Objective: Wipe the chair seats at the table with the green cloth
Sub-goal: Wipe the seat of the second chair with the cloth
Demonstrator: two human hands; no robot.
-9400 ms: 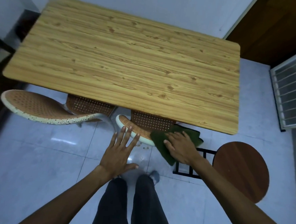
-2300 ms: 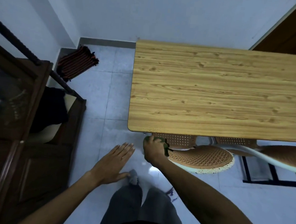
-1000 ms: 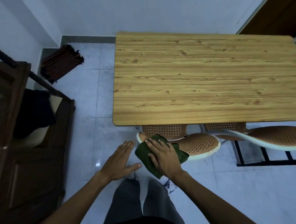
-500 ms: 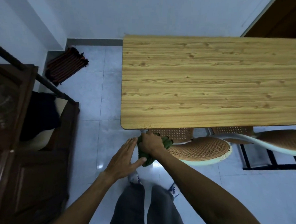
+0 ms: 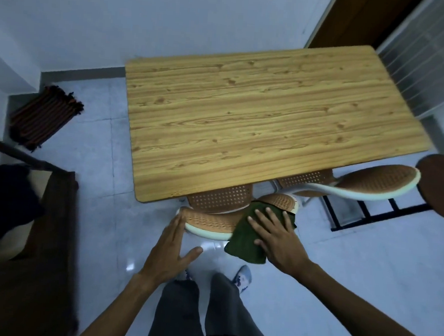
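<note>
Under the near edge of the wooden table (image 5: pixel 257 123), the right hand (image 5: pixel 276 238) lies flat, fingers (image 5: pixel 258 215) spread, pressing the green cloth (image 5: pixel 245 243) onto the woven chair seat (image 5: pixel 210 220). Beside it, the left hand (image 5: pixel 170 253) is open and empty, fingertips touching the seat's pale rim. A second chair (image 5: pixel 370 182) stands further right.

Pale blue walls (image 5: pixel 146 20) meet a glossy tiled floor (image 5: pixel 365 267). A striped mat (image 5: pixel 44 118) lies at ten o'clock, dark wooden furniture (image 5: pixel 28 260) at eight, a brown door (image 5: pixel 354 20) at one.
</note>
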